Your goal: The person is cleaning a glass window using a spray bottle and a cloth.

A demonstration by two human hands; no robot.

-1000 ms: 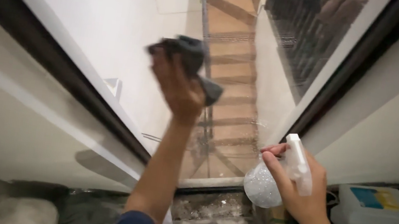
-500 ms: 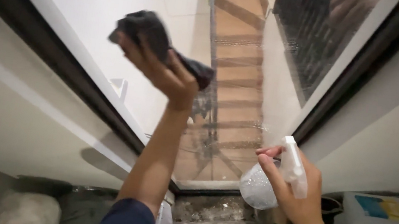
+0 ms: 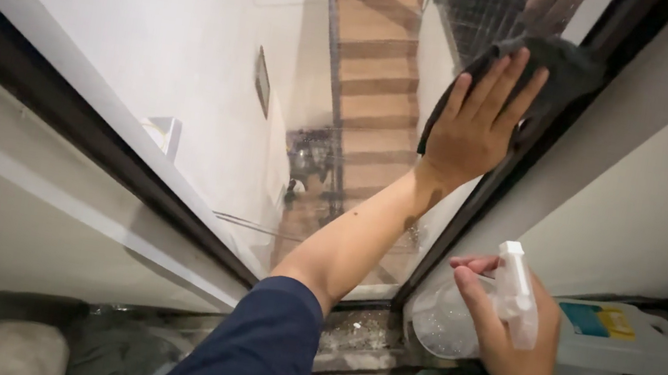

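My left hand (image 3: pixel 476 121) presses a dark grey cloth (image 3: pixel 564 67) flat against the window pane (image 3: pixel 220 65), near the pane's right dark frame (image 3: pixel 523 163). The fingers are spread over the cloth. My right hand (image 3: pixel 510 337) holds a clear spray bottle (image 3: pixel 447 319) with a white trigger head (image 3: pixel 515 290), low and to the right of the window, nozzle pointing up. Through the glass I see brown stairs (image 3: pixel 374 70) going down.
A white plastic jug (image 3: pixel 624 341) with a blue and yellow label lies at the right. Crumpled plastic and bags (image 3: pixel 11 342) sit at the lower left under the window sill. A dark frame bar (image 3: pixel 86 133) runs along the pane's left side.
My left hand swept the cloth from the pane's left-middle up to its right edge. The spray bottle hand stayed in about the same place.
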